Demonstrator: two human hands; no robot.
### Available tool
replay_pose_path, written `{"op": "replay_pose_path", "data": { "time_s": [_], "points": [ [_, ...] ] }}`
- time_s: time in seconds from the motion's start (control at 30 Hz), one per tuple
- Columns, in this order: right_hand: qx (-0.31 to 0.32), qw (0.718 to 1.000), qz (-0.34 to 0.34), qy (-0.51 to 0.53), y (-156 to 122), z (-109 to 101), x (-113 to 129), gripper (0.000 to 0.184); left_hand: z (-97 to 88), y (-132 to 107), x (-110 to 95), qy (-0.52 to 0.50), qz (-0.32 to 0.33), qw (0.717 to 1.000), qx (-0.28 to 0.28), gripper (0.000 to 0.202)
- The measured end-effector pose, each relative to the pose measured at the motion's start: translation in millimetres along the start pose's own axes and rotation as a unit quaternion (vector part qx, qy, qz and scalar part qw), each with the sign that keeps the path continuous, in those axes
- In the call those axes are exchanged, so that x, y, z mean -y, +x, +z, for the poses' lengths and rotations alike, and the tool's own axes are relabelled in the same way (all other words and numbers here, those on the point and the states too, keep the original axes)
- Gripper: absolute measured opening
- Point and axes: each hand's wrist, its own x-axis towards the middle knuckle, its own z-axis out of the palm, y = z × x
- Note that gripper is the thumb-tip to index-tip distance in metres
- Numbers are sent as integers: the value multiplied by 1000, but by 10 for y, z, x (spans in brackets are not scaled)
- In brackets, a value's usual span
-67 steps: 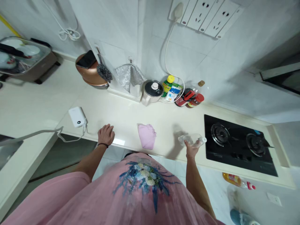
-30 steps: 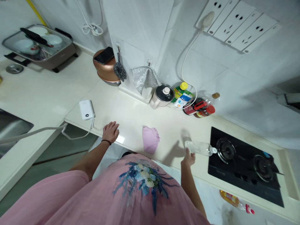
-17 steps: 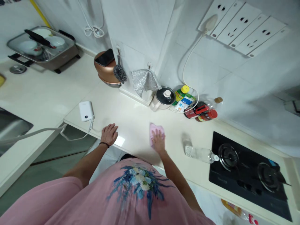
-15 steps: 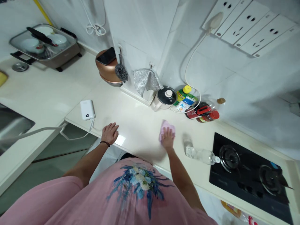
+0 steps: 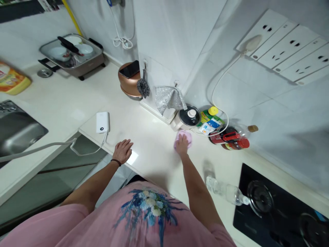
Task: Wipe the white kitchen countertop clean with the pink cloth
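Observation:
My right hand (image 5: 182,143) presses a pink cloth (image 5: 187,136) flat on the cream counter (image 5: 154,144), close to a small pot with a black lid (image 5: 189,116). My left hand (image 5: 122,150) lies flat, fingers stretched out, near the counter's front edge. A clear plastic bottle (image 5: 226,190) lies on its side beside the black gas hob (image 5: 277,209), apart from both hands.
Sauce bottles (image 5: 231,139) and a yellow-capped bottle (image 5: 210,115) stand by the wall behind the cloth. A white power bank (image 5: 102,122) with a cable lies at left. Farther left are a copper pot (image 5: 128,82), an electric pan (image 5: 73,55), a sink (image 5: 15,127) and a yellow bottle (image 5: 11,79).
My right hand let go of the clear bottle, which now lies on the counter, took the pink cloth and slid it back toward the small pot. My left hand stayed put.

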Motion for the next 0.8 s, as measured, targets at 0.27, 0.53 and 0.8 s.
{"op": "replay_pose_path", "data": {
  "time_s": [0.27, 0.53, 0.8],
  "points": [
    [26, 998, -28, 55, 218, 58, -243, 65, 22, -3, 30, 7, 2, 1000, -3, 49],
    [-115, 934, 286, 183, -559, -156, -2035, 70, 14, -8, 14, -1, -7, 1000, 3, 51],
    [-140, 913, 347, 164, -624, -101, -1683, 70, -19, -1, -7, 3, -12, 1000, 10, 51]
  ]
}}
